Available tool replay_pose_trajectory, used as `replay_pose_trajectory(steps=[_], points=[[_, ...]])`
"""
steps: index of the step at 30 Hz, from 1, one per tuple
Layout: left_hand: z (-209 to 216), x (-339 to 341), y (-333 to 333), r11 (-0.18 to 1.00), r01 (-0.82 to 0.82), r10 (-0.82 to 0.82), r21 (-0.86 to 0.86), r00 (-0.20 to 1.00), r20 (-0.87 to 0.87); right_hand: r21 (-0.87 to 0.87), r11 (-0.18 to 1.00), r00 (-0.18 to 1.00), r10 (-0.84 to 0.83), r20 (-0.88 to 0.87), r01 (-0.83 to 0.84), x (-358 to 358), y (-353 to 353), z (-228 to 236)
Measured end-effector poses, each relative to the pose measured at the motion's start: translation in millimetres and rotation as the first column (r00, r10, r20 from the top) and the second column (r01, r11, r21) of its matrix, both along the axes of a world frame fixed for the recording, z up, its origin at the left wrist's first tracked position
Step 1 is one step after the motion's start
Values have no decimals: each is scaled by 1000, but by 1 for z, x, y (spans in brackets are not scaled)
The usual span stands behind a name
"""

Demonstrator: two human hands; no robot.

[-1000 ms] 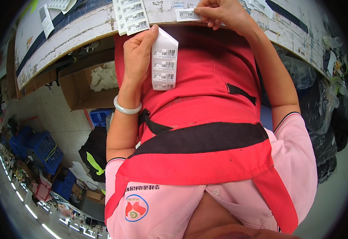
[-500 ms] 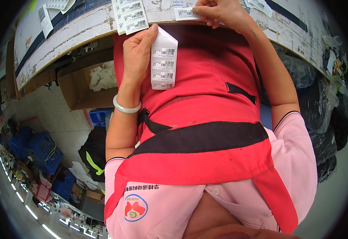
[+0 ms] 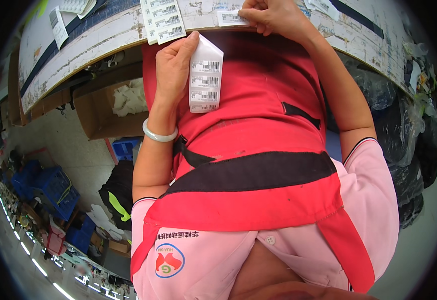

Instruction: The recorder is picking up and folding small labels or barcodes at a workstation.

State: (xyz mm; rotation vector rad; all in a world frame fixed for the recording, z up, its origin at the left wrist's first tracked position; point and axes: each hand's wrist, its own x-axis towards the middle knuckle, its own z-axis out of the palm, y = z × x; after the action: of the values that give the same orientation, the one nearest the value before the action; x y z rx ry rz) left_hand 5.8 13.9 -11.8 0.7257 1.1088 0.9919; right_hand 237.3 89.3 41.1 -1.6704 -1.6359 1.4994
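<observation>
My left hand (image 3: 174, 62) is closed, thumb and fingers pinching the upper end of a strip of white barcode labels (image 3: 205, 87). The strip hangs down in front of the red apron, and its top part is folded back to a blank face. Up at the table's near edge, my right hand (image 3: 273, 19) has its fingertips pinched on the right end of a single white barcode label (image 3: 232, 18), which lies at the tabletop. Left of it, sheets of barcode labels (image 3: 168, 22) overlap the edge of the table.
The worn white table (image 3: 113, 32) has a dark stripe. More labels (image 3: 58, 27) lie at its far left, and white papers (image 3: 324, 7) at its right. A cardboard box (image 3: 96, 112) stands below on the left. Dark plastic bags (image 3: 403, 135) hang or lie at the right.
My right hand and the single label appear very slightly further left. My left hand keeps hold of the label strip in nearly the same place.
</observation>
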Motion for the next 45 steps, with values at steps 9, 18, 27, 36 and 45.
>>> replay_pose_trajectory(steps=[9, 18, 27, 36, 45], points=[[8, -7, -4, 998, -64, 64, 2, 998, 10, 225, 951, 971, -177, -162, 211, 97, 10, -4], [9, -8, 0, 996, -76, 77, 52, 997, -5, 556, 778, 666, -583, 465, 292, 149, 16, -24], [19, 4, -2, 968, -166, 170, 187, 985, -6, -138, 988, 938, 23, -345, -75, -27, -80, 10], [42, -18, 0, 810, 309, -178, 498, 939, -294, -127, 981, 903, 83, -422, -150, -35, -77, -3], [43, -14, -6, 907, 404, -351, 116, 880, -321, 65, 996, 881, -20, -472, 58, -38, -84, -6]])
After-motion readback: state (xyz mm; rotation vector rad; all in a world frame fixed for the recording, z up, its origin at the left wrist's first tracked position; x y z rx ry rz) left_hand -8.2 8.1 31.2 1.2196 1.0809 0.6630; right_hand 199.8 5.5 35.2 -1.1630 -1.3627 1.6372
